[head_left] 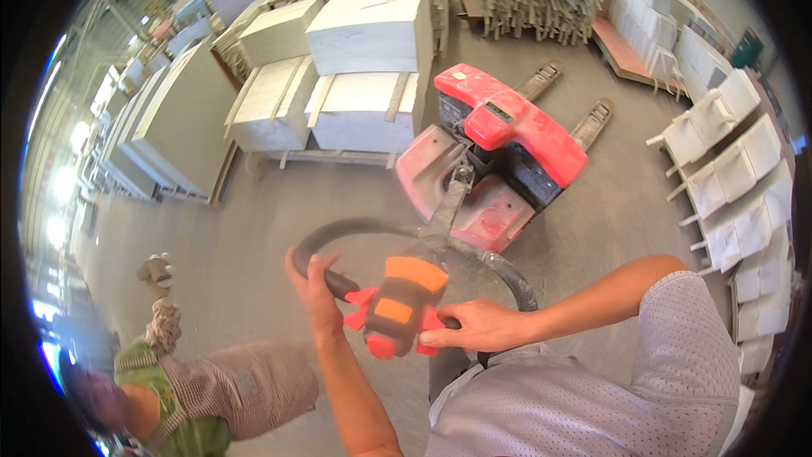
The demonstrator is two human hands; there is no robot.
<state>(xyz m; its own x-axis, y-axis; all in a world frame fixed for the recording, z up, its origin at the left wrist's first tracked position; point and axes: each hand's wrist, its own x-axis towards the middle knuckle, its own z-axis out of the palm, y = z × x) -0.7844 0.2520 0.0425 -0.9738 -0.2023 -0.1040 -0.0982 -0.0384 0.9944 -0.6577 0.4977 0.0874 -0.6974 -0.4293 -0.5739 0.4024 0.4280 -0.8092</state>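
Observation:
In front of me is a red and black electric pallet truck (507, 131), its tiller arm (446, 207) leaning toward me. The arm ends in a black looped handle (359, 227) and a control head (395, 309) with orange patches and red thumb levers. My left hand (320, 296) is closed loosely around the left side of the loop, some fingertips showing inside it. My right hand (484, 325) grips the right side close to the control head, its thumb side by a red lever (430, 322). The underside of both grips is hidden.
A co-worker (245, 389) in a green top and apron stands at lower left, a gloved hand (161, 326) stretched out. Stacked white slabs (368, 34) on pallets stand ahead left. The truck's forks (592, 121) point far right. White blocks (719, 178) line the right side.

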